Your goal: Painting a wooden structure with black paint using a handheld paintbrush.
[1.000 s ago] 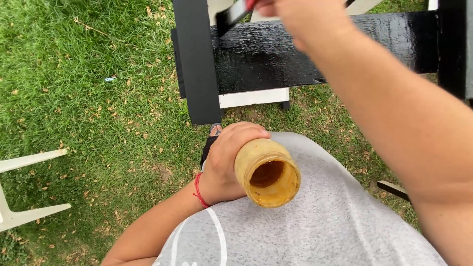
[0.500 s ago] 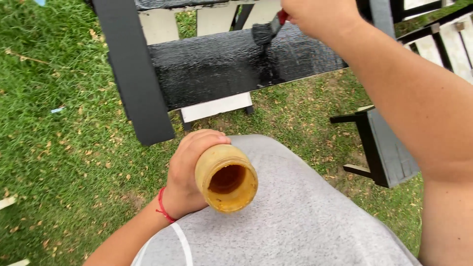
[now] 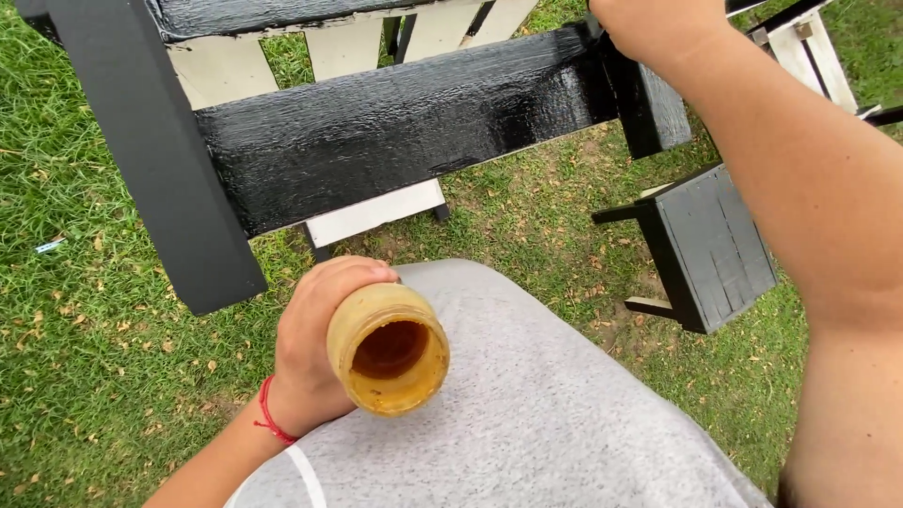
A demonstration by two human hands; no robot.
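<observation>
From the head camera, the left hand holds a yellowish open jar tipped on its side, mouth toward the camera, just above a grey-clad lap. A likely trouble is a spill: the jar is tilted so far that any liquid inside could run over the smeared rim onto the grey cloth or the grass, and the one-handed hold could slip on the sticky-looking wall. The glossy black plank looks wet, so the forearm stretched above it could brush it and smear the coat. The left hand's fingers are curled snugly round the jar, pressed against its side. The right hand is at the top edge, by the plank's far end; its fingers are cut off, so I cannot tell whether they are closed or what they hold. A small black stool stands to the right.
</observation>
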